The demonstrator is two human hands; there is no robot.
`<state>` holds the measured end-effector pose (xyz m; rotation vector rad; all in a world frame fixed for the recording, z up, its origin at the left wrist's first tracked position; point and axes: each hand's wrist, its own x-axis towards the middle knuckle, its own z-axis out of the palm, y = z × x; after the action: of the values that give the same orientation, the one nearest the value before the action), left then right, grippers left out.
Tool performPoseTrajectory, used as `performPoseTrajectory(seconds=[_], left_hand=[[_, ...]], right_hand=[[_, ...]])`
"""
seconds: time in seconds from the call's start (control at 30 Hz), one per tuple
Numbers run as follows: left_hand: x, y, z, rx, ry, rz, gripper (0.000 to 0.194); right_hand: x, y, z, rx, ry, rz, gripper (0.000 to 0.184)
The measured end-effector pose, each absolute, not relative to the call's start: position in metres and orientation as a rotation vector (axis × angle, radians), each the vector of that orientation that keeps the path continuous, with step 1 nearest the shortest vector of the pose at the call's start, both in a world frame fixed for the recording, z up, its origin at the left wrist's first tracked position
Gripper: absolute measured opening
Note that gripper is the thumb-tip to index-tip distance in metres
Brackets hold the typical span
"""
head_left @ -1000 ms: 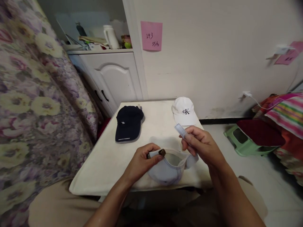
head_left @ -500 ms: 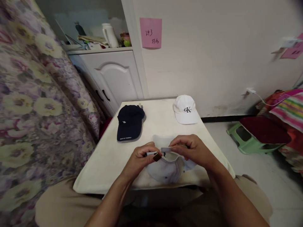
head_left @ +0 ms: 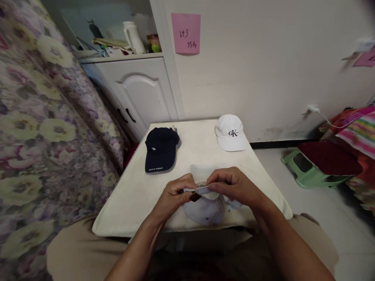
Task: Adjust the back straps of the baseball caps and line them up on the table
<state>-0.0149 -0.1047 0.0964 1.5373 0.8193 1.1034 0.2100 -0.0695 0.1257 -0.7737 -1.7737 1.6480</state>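
Note:
A pale grey-blue baseball cap (head_left: 205,212) lies at the table's near edge, its back opening towards my fingers. My left hand (head_left: 178,191) pinches the side of the adjuster with a dark brownish metal buckle (head_left: 195,196). Between finger and thumb, my right hand (head_left: 227,183) grips the cap's light fabric strap (head_left: 202,190), whose end meets the buckle. Whether the strap end is inside the buckle I cannot tell. A navy cap (head_left: 161,150) sits at the table's left, and a white cap (head_left: 231,132) with black letters at the back right.
A cream cloth covers the small table (head_left: 131,210). Floral curtain (head_left: 55,128) hangs close on the left. Behind stand a white cabinet (head_left: 140,93) and a wall with a pink note (head_left: 186,33). A green stool (head_left: 304,168) with a dark red top is on the right.
My right hand has moved slightly left, bringing the strap end up against the buckle. The left hand keeps its pinch. The view has shifted a little.

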Motion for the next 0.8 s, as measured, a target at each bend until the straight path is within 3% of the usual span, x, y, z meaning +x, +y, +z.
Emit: performPoseTrajectory(seconds=[0.5,0.8], left_hand=[[-0.010,-0.105,0.101,1.561,0.888,0.981,0.017],[-0.004,-0.105,0.105,1.549,0.915,0.964,0.027]], right_hand=[[0.209,-0.070,0.126,-0.706,-1.825,1.659,0.017],[0.210,-0.068,0.129,-0.623,-1.919,1.628,0.012]])
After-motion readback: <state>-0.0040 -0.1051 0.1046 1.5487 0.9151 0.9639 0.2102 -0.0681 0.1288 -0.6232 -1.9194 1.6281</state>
